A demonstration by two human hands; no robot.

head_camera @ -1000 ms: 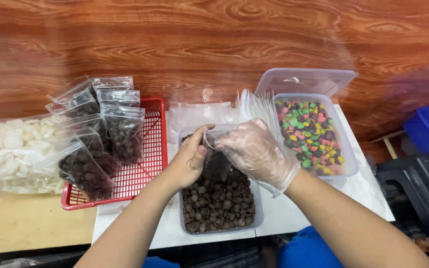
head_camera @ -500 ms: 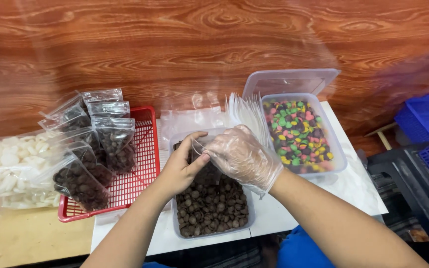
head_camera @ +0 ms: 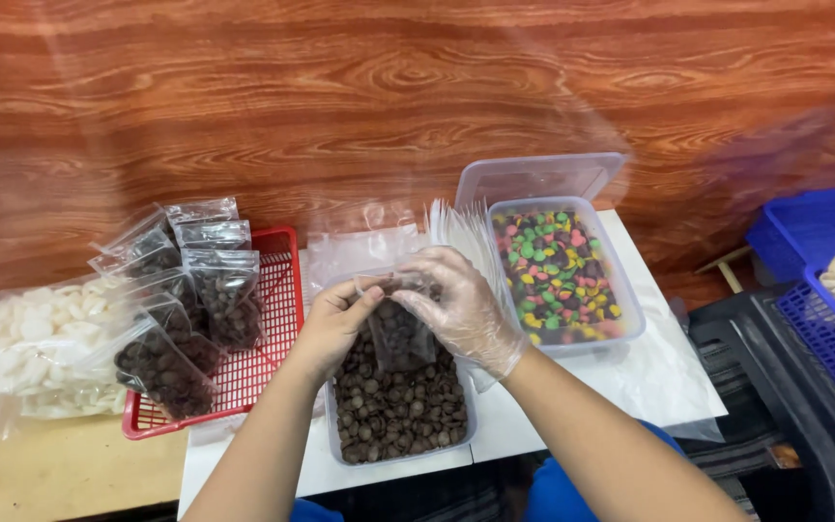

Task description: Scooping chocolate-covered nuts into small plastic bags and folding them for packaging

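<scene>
My left hand (head_camera: 332, 324), bare, and my right hand (head_camera: 460, 307), in a thin clear glove, together pinch the top of a small clear bag (head_camera: 396, 333) filled with brown chocolate pieces. The bag hangs upright over a clear tub (head_camera: 400, 411) of the same brown pieces. The fingers of both hands meet at the bag's upper edge.
A red mesh tray (head_camera: 273, 319) on the left holds several filled clear bags (head_camera: 210, 290). A bag of white pieces (head_camera: 21, 348) lies further left. A tub of multicoloured candies (head_camera: 558, 271) and a stack of unfilled clear bags (head_camera: 461, 232) sit to the right. Blue crates (head_camera: 823, 280) stand at far right.
Both hands have stayed on the small bag, working along its top edge. The camera view has shifted slightly to the right and down.
</scene>
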